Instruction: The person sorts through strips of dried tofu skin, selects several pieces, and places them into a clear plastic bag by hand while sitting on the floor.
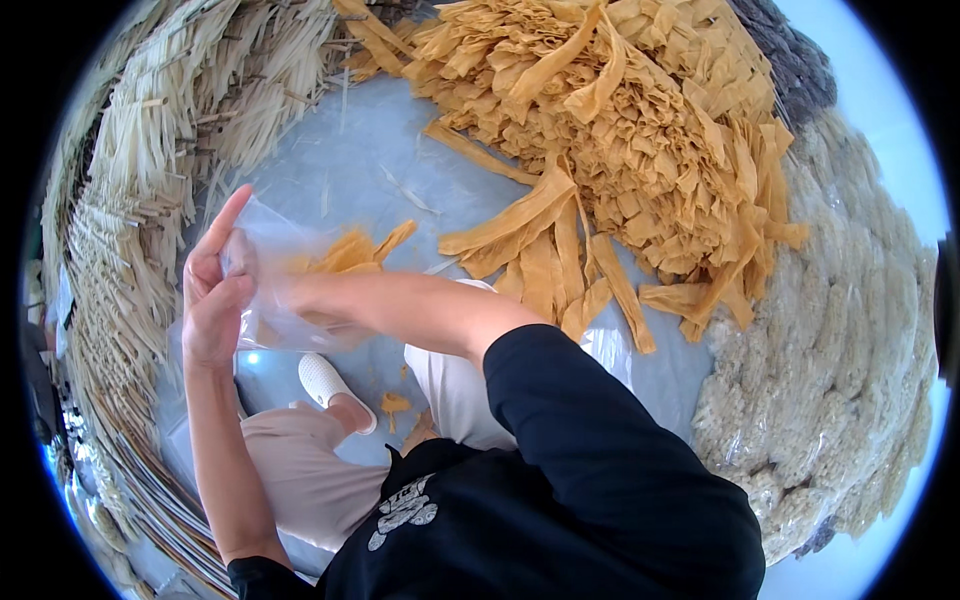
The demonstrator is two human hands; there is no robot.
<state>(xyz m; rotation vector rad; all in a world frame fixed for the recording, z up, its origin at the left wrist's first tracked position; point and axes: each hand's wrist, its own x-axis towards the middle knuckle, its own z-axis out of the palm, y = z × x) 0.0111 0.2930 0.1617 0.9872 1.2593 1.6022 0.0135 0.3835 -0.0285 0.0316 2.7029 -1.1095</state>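
My left hand (217, 280) is raised at the left, its index finger stretched upward and the other fingers pinched on a clear plastic bag (285, 225). Across my body reaches my right arm, and my right hand (283, 292) is in or behind the bag. Motion and the plastic blur its fingers, so their grip does not show. Just beyond the right wrist are a few flat, crinkled, yellow-orange strips (355, 250); whether they lie on the floor or are held, I cannot tell.
A big heap of yellow-orange strips (620, 130) lies ahead on the grey floor (370, 150), loose strips (555, 240) spilling toward me. Pale dry bundles (140, 160) line the left. Plastic-wrapped pale, curly material (820, 340) is stacked at right. My white shoe (325, 380) shows below.
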